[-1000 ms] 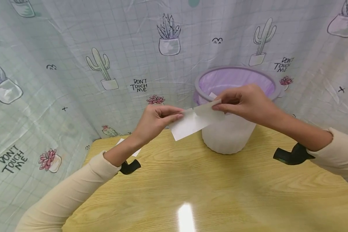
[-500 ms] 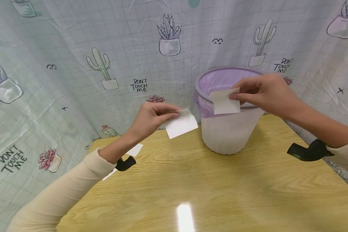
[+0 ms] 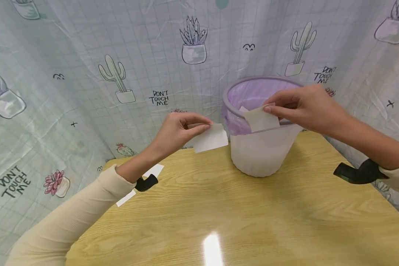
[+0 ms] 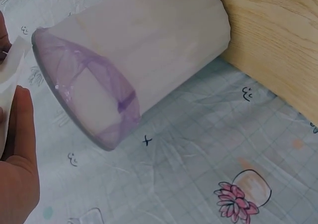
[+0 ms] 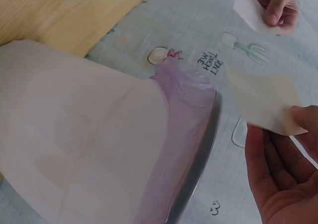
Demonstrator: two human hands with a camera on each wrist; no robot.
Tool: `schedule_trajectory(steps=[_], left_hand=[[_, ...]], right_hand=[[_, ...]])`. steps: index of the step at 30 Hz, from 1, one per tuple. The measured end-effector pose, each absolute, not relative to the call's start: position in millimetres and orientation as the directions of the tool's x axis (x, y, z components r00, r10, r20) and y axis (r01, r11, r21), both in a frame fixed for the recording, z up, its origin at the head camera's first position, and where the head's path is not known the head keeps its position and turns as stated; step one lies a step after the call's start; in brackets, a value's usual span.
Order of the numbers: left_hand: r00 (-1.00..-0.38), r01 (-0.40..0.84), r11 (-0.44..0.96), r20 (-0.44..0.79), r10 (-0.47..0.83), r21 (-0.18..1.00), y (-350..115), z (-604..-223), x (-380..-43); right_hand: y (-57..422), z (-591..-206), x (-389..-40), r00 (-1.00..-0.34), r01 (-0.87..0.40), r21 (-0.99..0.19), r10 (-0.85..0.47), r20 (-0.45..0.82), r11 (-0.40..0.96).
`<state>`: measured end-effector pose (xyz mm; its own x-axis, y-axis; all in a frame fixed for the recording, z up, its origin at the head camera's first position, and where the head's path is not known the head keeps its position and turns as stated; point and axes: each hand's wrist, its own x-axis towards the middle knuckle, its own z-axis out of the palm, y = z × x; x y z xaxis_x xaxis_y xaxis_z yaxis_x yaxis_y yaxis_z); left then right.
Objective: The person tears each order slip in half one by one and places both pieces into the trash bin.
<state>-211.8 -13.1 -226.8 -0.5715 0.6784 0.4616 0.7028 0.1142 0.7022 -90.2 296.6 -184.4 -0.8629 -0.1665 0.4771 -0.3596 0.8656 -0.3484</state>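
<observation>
My left hand (image 3: 183,129) pinches a piece of white paper (image 3: 212,138) by its upper left edge, above the table and left of the bin. The paper's right edge looks ragged. Between thumb and fingers, my right hand (image 3: 300,107) pinches a second piece of paper (image 3: 262,119) in front of the rim of the white bin (image 3: 259,153). A purple liner (image 3: 242,92) covers the inside of the bin and folds over its rim. A bit of white paper shows just behind the right hand's piece, at the bin's mouth. In the right wrist view the right hand's paper (image 5: 268,101) is clear of the rim.
Two loose white papers (image 3: 154,170) (image 3: 126,198) lie on the wooden table (image 3: 193,207) by the left forearm, partly hidden by it. A cactus-print curtain (image 3: 146,55) hangs behind and at both sides. The bin stands at the table's back right.
One sheet held between both hands has come apart into two pieces. The right hand has moved right and up with its piece, to the bin's rim; the left stays nearly in place.
</observation>
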Motion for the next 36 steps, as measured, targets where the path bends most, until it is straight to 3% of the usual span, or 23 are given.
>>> schedule_trajectory(steps=[8, 16, 25, 36], left_hand=[[-0.582, 0.718, 0.164, 0.453, 0.676, 0.677, -1.6, -219.1, -215.3], [-0.537, 0.735, 0.105, 0.482, 0.692, 0.670, 19.2, -202.8, -220.0], [-0.520, 0.748, 0.094, 0.492, 0.698, 0.657, 34.9, -183.3, -228.2], [-0.473, 0.816, 0.162, 0.479, 0.739, 0.555, 52.8, -167.6, -237.9]], right_hand=[[303.8, -183.2, -91.1, -0.787, -0.440, -0.247, -0.238, 0.570, 0.863], [310.0, -172.6, -92.1, -0.749, -0.483, -0.172, -0.303, 0.590, 0.858], [311.5, -155.6, -92.6, -0.790, -0.397, -0.109, -0.278, 0.546, 0.912], [315.7, -130.1, -89.7, -0.832, -0.327, -0.096, -0.238, 0.501, 0.940]])
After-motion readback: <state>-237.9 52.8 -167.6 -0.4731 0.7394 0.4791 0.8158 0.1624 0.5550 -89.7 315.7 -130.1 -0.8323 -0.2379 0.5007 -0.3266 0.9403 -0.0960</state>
